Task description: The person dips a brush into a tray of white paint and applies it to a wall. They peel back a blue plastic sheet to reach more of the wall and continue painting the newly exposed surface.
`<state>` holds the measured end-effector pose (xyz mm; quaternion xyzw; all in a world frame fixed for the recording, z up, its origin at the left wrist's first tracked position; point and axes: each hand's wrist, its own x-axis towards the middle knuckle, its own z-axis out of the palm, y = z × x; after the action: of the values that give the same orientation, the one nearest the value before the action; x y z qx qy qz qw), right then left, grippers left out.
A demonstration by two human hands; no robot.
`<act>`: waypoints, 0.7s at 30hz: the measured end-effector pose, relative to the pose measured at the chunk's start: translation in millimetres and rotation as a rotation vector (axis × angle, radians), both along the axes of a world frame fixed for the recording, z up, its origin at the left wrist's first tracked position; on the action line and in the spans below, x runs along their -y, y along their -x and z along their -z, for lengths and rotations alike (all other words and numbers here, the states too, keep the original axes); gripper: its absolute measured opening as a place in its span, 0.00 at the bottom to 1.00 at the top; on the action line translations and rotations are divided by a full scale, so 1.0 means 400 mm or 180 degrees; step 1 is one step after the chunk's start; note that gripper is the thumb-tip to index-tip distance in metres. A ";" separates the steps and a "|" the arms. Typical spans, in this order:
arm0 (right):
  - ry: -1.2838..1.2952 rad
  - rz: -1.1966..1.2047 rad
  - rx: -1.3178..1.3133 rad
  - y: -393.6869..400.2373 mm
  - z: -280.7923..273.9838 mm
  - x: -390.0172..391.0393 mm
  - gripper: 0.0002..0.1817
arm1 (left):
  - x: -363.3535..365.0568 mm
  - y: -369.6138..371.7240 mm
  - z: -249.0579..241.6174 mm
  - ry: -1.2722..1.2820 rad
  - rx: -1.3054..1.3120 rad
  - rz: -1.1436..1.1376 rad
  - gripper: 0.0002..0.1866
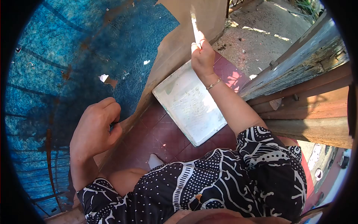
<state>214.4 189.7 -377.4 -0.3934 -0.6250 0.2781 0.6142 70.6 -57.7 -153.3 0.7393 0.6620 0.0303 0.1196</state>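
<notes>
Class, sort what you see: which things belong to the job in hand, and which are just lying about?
In the job:
- brush, in the right hand
- blue surface, near the left hand
- white panel, probably

Just about, it seems:
- wooden beams
- plants

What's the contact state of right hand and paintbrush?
Touching. The head view shows the right hand's fingers and thumb closed on the paintbrush, bristles pointing away.
</notes>
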 end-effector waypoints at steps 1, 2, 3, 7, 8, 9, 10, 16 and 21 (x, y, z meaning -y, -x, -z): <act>0.0117 0.0227 0.0159 -0.002 -0.040 -0.032 0.20 | -0.004 0.001 0.009 -0.0060 -0.0028 -0.0004 0.07; 0.0072 0.0458 0.0111 0.014 -0.046 -0.067 0.21 | -0.005 0.001 0.012 -0.0120 -0.0061 -0.0013 0.07; 0.0070 0.0452 0.0103 0.023 -0.061 -0.062 0.21 | -0.003 -0.001 0.008 -0.0122 -0.0069 -0.0019 0.07; -0.0007 -0.0105 0.0451 0.075 -0.082 0.065 0.22 | 0.000 -0.008 -0.010 -0.0056 -0.0038 -0.0017 0.07; -0.0269 -0.0235 0.0513 0.081 -0.056 0.124 0.23 | -0.001 -0.008 -0.012 -0.0029 -0.0026 0.0001 0.07; -0.0041 -0.0686 0.0688 0.076 -0.033 0.200 0.24 | -0.002 -0.010 -0.009 -0.0032 -0.0018 0.0003 0.07; -0.0021 -0.1080 0.0610 0.073 -0.007 0.271 0.23 | -0.005 -0.013 -0.005 0.0007 -0.0038 0.0013 0.07; 0.0210 -0.1691 0.0412 0.008 0.118 0.347 0.19 | -0.028 -0.020 0.017 0.0068 -0.0282 0.0008 0.07; 0.0997 -0.0232 0.0549 -0.063 0.127 0.049 0.21 | -0.050 0.011 0.087 -0.0163 -0.0617 0.0035 0.06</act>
<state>239.6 169.9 -428.2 -0.4838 -0.6381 0.3594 0.4791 66.2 -37.6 -188.2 0.7453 0.6653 -0.0250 0.0362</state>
